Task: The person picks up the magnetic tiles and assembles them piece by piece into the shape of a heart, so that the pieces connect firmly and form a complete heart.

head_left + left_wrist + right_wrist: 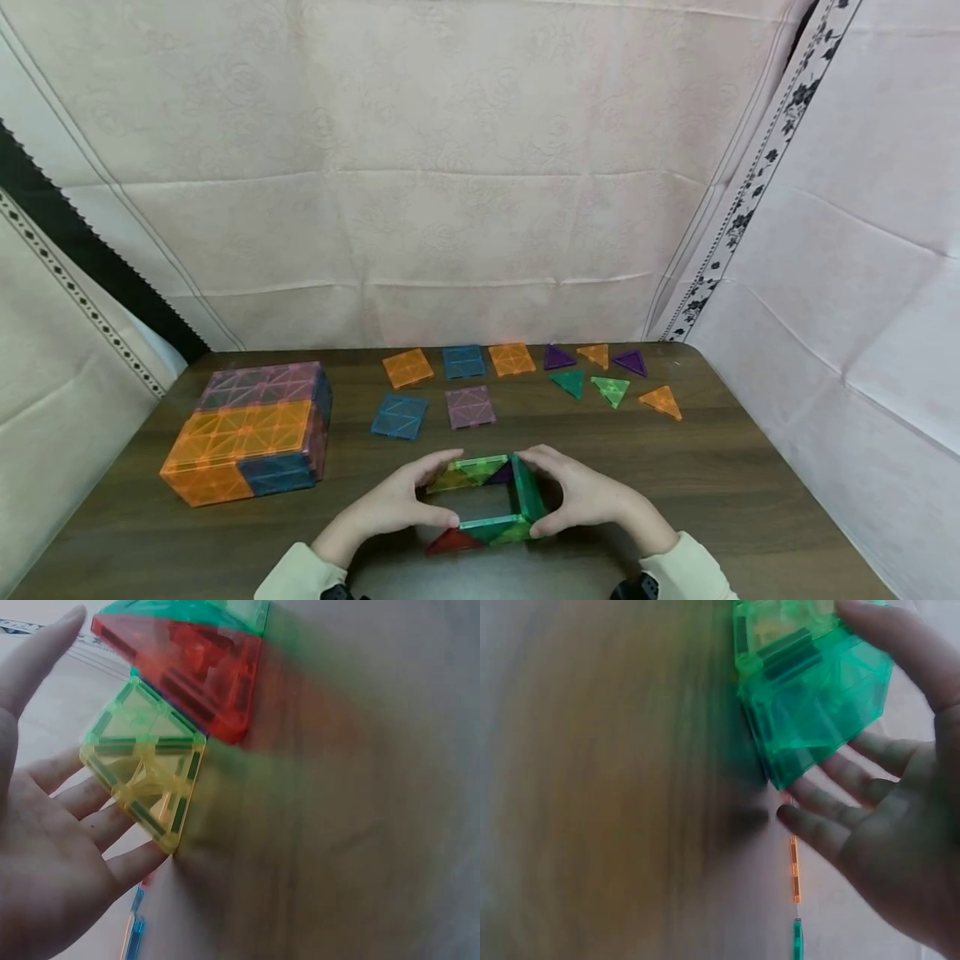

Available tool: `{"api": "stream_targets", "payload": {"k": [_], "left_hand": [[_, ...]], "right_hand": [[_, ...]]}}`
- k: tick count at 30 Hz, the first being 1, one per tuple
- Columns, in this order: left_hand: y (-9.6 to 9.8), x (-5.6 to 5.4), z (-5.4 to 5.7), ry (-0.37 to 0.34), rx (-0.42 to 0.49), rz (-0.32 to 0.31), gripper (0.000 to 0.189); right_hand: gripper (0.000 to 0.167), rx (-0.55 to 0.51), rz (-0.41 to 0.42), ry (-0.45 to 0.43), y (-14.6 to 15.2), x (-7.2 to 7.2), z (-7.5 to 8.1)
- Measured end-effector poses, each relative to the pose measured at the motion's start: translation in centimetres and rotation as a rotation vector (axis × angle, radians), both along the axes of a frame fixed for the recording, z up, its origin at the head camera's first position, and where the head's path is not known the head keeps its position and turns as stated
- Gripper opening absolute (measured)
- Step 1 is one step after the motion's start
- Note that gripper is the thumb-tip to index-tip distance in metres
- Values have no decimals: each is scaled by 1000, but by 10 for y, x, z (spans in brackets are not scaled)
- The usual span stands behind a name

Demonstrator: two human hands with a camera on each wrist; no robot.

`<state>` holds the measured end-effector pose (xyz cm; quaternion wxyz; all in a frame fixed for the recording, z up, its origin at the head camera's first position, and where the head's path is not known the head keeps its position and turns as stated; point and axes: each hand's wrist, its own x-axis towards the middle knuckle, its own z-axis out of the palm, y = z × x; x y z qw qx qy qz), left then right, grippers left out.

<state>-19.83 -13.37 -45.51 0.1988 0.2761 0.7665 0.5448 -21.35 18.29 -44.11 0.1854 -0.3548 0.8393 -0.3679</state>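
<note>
A low frame of translucent magnetic tiles (pixel 528 492) stands on the table between both hands, with its left side open. Its back wall has a yellow triangle (pixel 154 784), a green one and a purple one. The front wall shows a red triangle (pixel 452 542) at its left end, then teal and green ones. Green-teal tiles (pixel 817 712) form the right side. My left hand (pixel 408 496) spans the open side, fingers behind the yellow triangle, thumb at the front wall's top. My right hand (pixel 588 492) grips the right side, thumb at the front corner, fingers along the outer face.
A box of orange, blue and purple tiles (pixel 247 437) stands at the left. Behind the frame lie loose square tiles, among them a purple square (pixel 471 407) and a blue square (pixel 399 416). Several loose triangles, including an orange triangle (pixel 662 402), lie at the back right.
</note>
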Motion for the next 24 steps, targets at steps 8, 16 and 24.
{"api": "stream_targets", "payload": {"k": [8, 16, 24], "left_hand": [[-6, -18, 0, 79, 51, 209, 66], [5, -58, 8, 107, -23, 412, 70], [25, -91, -1, 147, -139, 421, 72]], "right_hand": [[86, -9, -17, -43, 3, -1, -6], [84, -10, -17, -26, 5, -2, -8], [84, -27, -13, -43, 6, -2, -9]]}}
